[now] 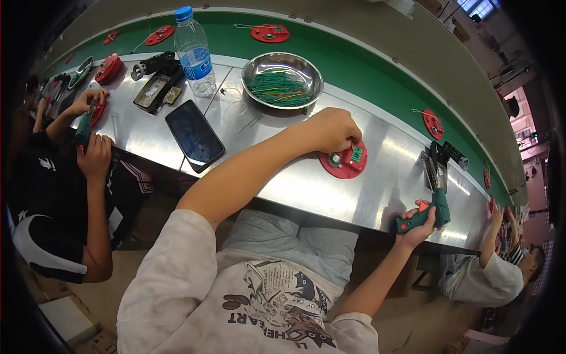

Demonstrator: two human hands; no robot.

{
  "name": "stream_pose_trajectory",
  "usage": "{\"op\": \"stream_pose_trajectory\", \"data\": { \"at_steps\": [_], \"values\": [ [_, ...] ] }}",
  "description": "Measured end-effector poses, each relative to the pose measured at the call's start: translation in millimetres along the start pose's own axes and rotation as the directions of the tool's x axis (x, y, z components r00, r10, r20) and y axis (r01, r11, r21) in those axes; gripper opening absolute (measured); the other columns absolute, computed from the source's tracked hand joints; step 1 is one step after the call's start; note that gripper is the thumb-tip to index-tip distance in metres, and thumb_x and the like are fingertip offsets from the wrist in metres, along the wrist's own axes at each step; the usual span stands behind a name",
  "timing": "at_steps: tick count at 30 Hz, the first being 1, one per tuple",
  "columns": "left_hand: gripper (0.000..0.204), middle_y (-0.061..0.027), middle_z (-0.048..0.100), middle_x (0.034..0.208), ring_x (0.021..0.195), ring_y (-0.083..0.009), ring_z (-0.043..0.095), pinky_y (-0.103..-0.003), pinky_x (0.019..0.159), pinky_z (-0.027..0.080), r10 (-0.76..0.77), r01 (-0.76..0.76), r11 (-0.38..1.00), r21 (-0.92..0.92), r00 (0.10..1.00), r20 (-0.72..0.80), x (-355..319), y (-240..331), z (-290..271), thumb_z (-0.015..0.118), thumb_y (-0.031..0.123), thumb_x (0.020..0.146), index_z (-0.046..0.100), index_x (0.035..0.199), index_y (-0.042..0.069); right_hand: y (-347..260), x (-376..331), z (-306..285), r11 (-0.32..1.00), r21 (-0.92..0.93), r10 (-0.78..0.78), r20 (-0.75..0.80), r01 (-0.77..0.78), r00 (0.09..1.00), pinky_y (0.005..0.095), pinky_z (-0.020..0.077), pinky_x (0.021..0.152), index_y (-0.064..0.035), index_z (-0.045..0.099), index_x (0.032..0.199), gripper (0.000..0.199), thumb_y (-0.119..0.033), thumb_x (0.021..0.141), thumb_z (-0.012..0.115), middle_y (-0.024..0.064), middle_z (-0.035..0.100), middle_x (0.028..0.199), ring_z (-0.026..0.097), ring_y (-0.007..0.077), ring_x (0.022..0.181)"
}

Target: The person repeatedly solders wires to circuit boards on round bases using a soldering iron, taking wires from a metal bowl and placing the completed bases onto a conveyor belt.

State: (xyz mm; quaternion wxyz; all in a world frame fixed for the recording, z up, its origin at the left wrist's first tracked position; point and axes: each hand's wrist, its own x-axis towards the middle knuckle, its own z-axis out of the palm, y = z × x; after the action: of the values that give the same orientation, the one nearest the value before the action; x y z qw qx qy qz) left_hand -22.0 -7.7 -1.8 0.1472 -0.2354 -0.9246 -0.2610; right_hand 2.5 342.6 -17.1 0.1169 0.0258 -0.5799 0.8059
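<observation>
My left hand [333, 131] reaches across the bench, its fingers pinched together at the upper edge of a red round plastic part [344, 169]. What those fingers hold is hidden. A small green circuit board [356, 154] and a pale round component sit on the red part, which lies on the metal bench. At the bench's front edge on the right, my right hand [420, 224] is wrapped round the handle of a green soldering gun [439, 209] with an orange trigger. Its metal shaft points away from me, toward a black soldering stand [438, 154].
Beyond my left hand stands a steel bowl [247, 88] of green wires. A phone [195, 134] and a plastic bottle [197, 62] are to the left, beside another black stand [158, 88]. Red parts [270, 33] lie along the green belt [354, 62]. People work on both sides.
</observation>
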Motion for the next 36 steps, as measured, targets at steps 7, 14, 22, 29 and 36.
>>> {"op": "stream_pose_trajectory", "data": {
  "at_steps": [7, 14, 22, 29, 36],
  "values": [
    [0.019, -0.0131, 0.073, 0.094, 0.091, -0.0303, 0.067, -0.041, 0.083, 0.053, 0.013, -0.023, 0.999, -0.029, 0.947, -0.322, -4.5, -14.7, -61.6, 0.068, 0.014, 0.080, 0.076, 0.095, 0.005, -5.2, -5.4, 3.5, 1.000, -0.010, 0.005, -0.021, -0.005, 1.000, 0.0281, 0.0439, 0.047, 0.0000, 0.056, 0.103, 0.033, -0.032, 0.103, 0.046, 0.0114, 0.061, 0.092, 0.052, 0.0127, 0.052],
    [0.020, -0.0155, 0.073, 0.088, 0.088, -0.0339, 0.067, -0.042, 0.083, 0.053, -0.399, 0.473, 0.855, 0.213, 0.863, -0.310, -19.9, -77.1, -65.7, 0.071, 0.019, 0.078, 0.076, 0.090, 0.004, -11.1, -5.6, 15.6, 0.999, -0.026, 0.020, 0.000, -0.020, 1.000, 0.0271, 0.0432, 0.044, 0.0002, 0.056, 0.100, 0.032, -0.030, 0.102, 0.048, 0.0114, 0.060, 0.091, 0.052, 0.0123, 0.050],
    [0.019, -0.0141, 0.073, 0.087, 0.086, -0.0325, 0.068, -0.040, 0.081, 0.053, -0.337, 0.391, 0.911, 0.134, 0.891, -0.304, -16.8, -85.2, -61.8, 0.072, 0.019, 0.079, 0.077, 0.089, 0.004, -10.2, -2.4, 10.8, 0.999, -0.009, 0.030, 0.001, -0.030, 1.000, 0.0261, 0.0429, 0.043, 0.0000, 0.057, 0.099, 0.033, -0.031, 0.101, 0.048, 0.0113, 0.060, 0.091, 0.052, 0.0116, 0.049],
    [0.016, -0.0109, 0.073, 0.083, 0.074, -0.0176, 0.069, -0.029, 0.073, 0.055, -0.402, 0.351, 0.916, -0.197, 0.796, -0.453, -16.4, -67.8, -71.6, 0.069, 0.013, 0.085, 0.074, 0.094, 0.000, -7.6, -0.5, 5.7, 0.998, -0.018, 0.056, -0.016, -0.057, 0.998, 0.0258, 0.0425, 0.043, 0.0001, 0.057, 0.100, 0.033, -0.032, 0.101, 0.048, 0.0114, 0.060, 0.092, 0.052, 0.0118, 0.049],
    [0.013, -0.0082, 0.068, 0.082, 0.073, -0.0134, 0.062, -0.028, 0.067, 0.050, -0.172, 0.119, 0.972, -0.201, 0.947, -0.270, -1.7, 8.7, -70.9, 0.062, 0.007, 0.094, 0.065, 0.103, -0.002, -6.8, -5.4, -1.6, 1.000, -0.008, 0.019, 0.106, -0.018, 0.994, 0.0262, 0.0435, 0.043, 0.0031, 0.056, 0.108, 0.037, -0.033, 0.100, 0.052, 0.0150, 0.062, 0.096, 0.053, 0.0131, 0.048]
  ]
}}
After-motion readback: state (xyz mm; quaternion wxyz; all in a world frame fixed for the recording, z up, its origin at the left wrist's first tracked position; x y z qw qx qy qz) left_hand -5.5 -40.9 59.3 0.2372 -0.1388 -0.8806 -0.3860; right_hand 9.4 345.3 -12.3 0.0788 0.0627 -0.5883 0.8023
